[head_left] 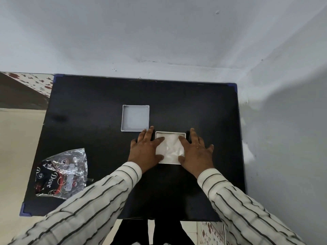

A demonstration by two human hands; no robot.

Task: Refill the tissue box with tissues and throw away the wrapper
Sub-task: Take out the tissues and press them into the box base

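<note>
A white square tissue box [170, 134] stands on the black table, open at the top, with white tissues [170, 147] lying inside. My left hand [146, 149] lies flat on the box's left side, fingers spread, two fingertips pressing on the tissues. My right hand [196, 150] mirrors it on the right side, fingertips also on the tissues. The box's white lid [135, 118] lies upside down just behind and to the left of the box. A crumpled shiny wrapper [62, 174] with dark print rests near the table's front left corner.
The black table [88, 106] is pushed against a pale wall at the back and right. Its left edge drops to a cream floor. Patterned tiles show beyond the back left corner.
</note>
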